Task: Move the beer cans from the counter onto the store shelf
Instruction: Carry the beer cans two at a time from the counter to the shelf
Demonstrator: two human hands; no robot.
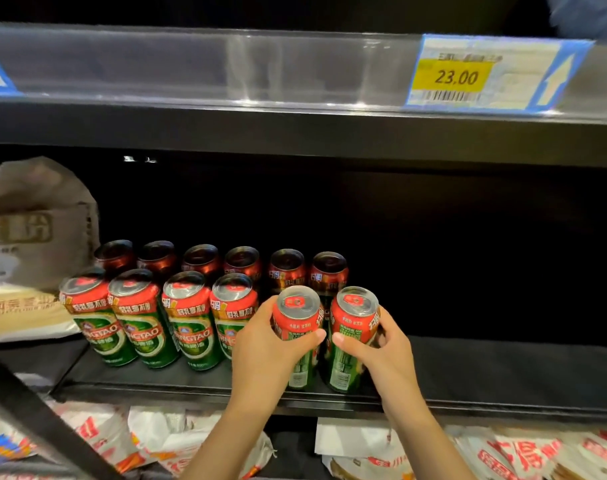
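Green and red beer cans fill the head camera view, which is my only view. I see a dark store shelf point(485, 368) at about chest level, its back lost in shadow.

My left hand point(267, 348) curls around one upright can point(297, 327), thumb across its front. My right hand point(381, 348) curls around a second upright can point(352, 327) just beside it. Both held cans stand at the front edge of the shelf, close to each other; I cannot tell whether their bases touch the board.

To the left, a front row of four cans point(160, 317) stands upright on the shelf, labels facing me. Behind them, a back row of six cans point(222, 261) stands in dimmer light.

At the far left of the shelf sits a grey-brown paper sack point(35, 216), with printed characters I cannot read.

Above, a clear plastic price rail point(226, 67) runs across, holding a yellow price tag point(454, 76) that reads 23.00.

Below the shelf lie white packets with red print point(503, 452).
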